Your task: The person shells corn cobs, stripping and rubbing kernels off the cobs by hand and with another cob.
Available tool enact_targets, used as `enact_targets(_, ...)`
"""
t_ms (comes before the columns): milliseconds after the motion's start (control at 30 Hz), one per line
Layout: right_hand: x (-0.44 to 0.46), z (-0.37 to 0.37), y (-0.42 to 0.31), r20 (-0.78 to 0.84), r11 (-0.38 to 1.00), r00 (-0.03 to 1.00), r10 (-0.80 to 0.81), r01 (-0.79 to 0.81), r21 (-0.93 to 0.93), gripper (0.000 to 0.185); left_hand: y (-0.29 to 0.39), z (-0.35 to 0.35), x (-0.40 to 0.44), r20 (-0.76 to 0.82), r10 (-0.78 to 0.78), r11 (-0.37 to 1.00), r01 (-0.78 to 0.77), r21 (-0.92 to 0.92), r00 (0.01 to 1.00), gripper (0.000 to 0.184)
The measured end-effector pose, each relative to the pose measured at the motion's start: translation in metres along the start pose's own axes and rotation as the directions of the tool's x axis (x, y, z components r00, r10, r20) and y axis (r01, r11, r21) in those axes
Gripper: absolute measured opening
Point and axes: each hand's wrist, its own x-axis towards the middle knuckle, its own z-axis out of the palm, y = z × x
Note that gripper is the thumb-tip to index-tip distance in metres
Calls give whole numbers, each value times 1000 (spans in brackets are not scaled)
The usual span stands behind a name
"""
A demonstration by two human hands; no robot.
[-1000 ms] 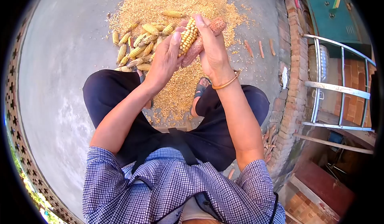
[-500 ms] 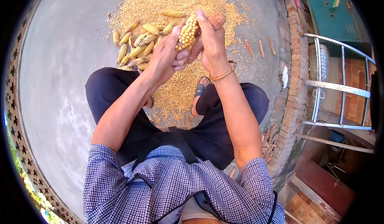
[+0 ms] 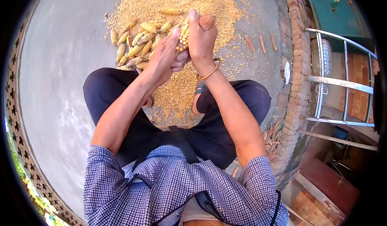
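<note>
My left hand (image 3: pixel 164 60) is closed around the lower end of a yellow corn ear (image 3: pixel 183 37), whose kernels show between my hands. My right hand (image 3: pixel 202 42) grips a bare reddish cob (image 3: pixel 207 21), its tip sticking out beyond the fingers, and presses against the side of the ear. The lower part of the bare cob is hidden by my hands. Behind and left of them lies a pile of corn ears (image 3: pixel 137 44) on the floor, beside a wide spread of loose kernels (image 3: pixel 149 4).
Several bare cobs (image 3: pixel 262 44) lie on the floor to the right, with more (image 3: pixel 272 141) near my right knee. A low brick edge (image 3: pixel 298 68) runs along the right side. Beyond it stand a metal rail (image 3: pixel 340 84) and a green cabinet (image 3: pixel 332 10).
Both hands have stayed together on the corn. My right hand has moved left and turned over the ear, covering more of it and of the bare cob.
</note>
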Motion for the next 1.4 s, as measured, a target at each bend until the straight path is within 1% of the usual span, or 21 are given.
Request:
enact_targets(167,8,-1,-7,192,963,964,183,-215,160,31,12,-9,-4,107,34,999,-32,-19,994,43)
enact_targets(300,7,-2,-14,300,877,913,277,-368,310,20,16,-12,-2,17,8,997,-7,-75,1000,39)
enact_targets(400,5,-5,-21,428,828,866,260,-428,363,16,13,-12,5,-51,103,992,-107,-65,993,39)
enact_targets(467,1,-5,-25,440,837,863,249,-420,350,16,6,-14,9,-106,206,974,-194,114,973,41)
enact_targets(500,-2,-1,-24,402,849,890,214,-373,374,22,5,-12,8,-116,257,943,-223,245,959,42)
enact_targets(567,-5,4,-9,267,959,947,182,-231,165,29,-6,-11,14,-81,369,847,-299,440,926,46)
enact_targets(600,-8,8,-1,202,985,968,152,-165,48,32,-7,-7,13,-91,318,876,-256,409,944,46)
enact_targets(633,-12,14,4,46,993,992,116,-117,22,37,-6,-3,10,-104,267,902,-211,377,958,46)
enact_targets(700,-12,12,6,-25,988,998,65,-67,-140,36,-2,-5,10,-69,145,951,-119,286,987,45)
enact_targets(767,-14,9,-1,-124,958,992,-34,-3,-286,34,-4,-4,7,-59,107,974,-93,204,992,44)
enact_targets(867,-11,9,0,-74,951,991,-112,85,-297,36,-1,-7,3,-62,55,996,-51,66,997,45)
enact_targets(967,9,1,2,160,983,985,69,-39,-179,38,3,-15,11,-35,70,996,-72,-54,997,40)
enact_targets(1067,16,-9,-6,355,931,909,216,-302,206,41,11,-8,8,-66,93,991,-99,-90,993,35)
enact_targets(1100,15,-11,-10,378,920,894,241,-335,205,42,10,-8,9,-83,94,991,-101,-82,992,35)
enact_targets(1167,6,-7,-14,355,953,908,223,-279,114,46,2,-15,14,-86,163,986,-166,-26,983,33)
enact_targets(1200,2,-4,-14,342,966,915,214,-251,66,48,0,-16,16,-97,184,981,-177,77,978,31)
enact_targets(1267,-9,7,-3,235,982,954,185,-171,-81,59,-7,-15,20,-115,219,943,-181,278,969,29)
enact_targets(1300,-15,11,-2,141,979,979,145,-121,-167,61,-17,-10,21,-93,373,879,-320,353,923,30)
enact_targets(1333,-18,15,0,48,964,995,90,-75,-255,63,-20,-7,25,-103,403,866,-343,364,909,33)
enact_targets(1367,-19,20,12,-88,963,988,-123,98,-253,33,-23,-6,26,-115,431,853,-363,374,895,37)
enact_targets(1400,-20,17,6,-71,960,994,-78,56,-276,37,-25,-5,27,-131,458,842,-382,381,879,42)
